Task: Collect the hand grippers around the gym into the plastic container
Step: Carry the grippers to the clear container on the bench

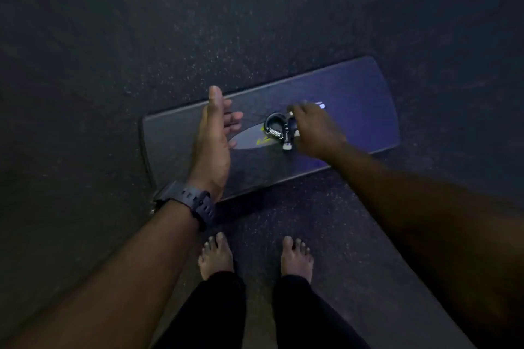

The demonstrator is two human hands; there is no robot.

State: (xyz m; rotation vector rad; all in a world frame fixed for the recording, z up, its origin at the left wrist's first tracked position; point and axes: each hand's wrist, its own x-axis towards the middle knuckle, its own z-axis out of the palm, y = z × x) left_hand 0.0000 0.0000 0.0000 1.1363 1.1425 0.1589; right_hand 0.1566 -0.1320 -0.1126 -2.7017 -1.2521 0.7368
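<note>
1. Dimly lit, the head view shows the right hand (312, 130) at centre frame with fingers curled over one handle of a hand gripper (279, 129) lying on a dark platform (354, 99); whether the clasp is firm I cannot tell.
2. Left hand (215, 136), left of centre, is spread flat and empty.
3. Risk: a partial hold could let the sprung tool slip and drop toward the bare feet (215, 255) at the bottom of frame.
4. Count: one hand gripper, two hands, one wristwatch (190, 201); no plastic container in sight.

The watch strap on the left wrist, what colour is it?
Dark, black or near it; the watch strap shows in the dim head view.
</note>
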